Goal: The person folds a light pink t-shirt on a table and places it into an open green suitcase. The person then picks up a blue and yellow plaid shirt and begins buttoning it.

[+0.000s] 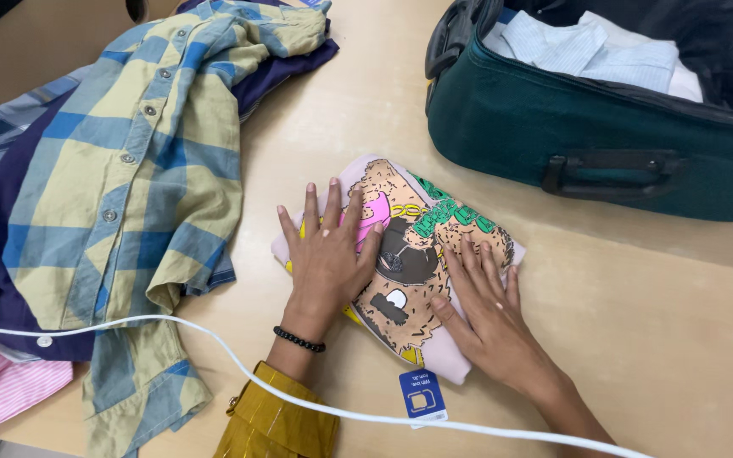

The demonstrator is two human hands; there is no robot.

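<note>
Pressing flat: left hand (328, 254) and right hand (489, 314), fingers spread, pinching nothing, on folded pink printed shirt (400, 254) on table (638, 339) near green suitcase (587, 127); risk, judged: fold springs open or slides if pressure is uneven; white cable (214, 348) may snag a wrist.

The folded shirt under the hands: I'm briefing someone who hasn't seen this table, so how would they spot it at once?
Start at the green suitcase lying open at the table's far right. In front of it lies the folded pale pink shirt, pressed flat by the left hand and right hand. Unlike the loose plaid shirts heaped at the left, it is neatly folded and carries a big cartoon print.
</note>
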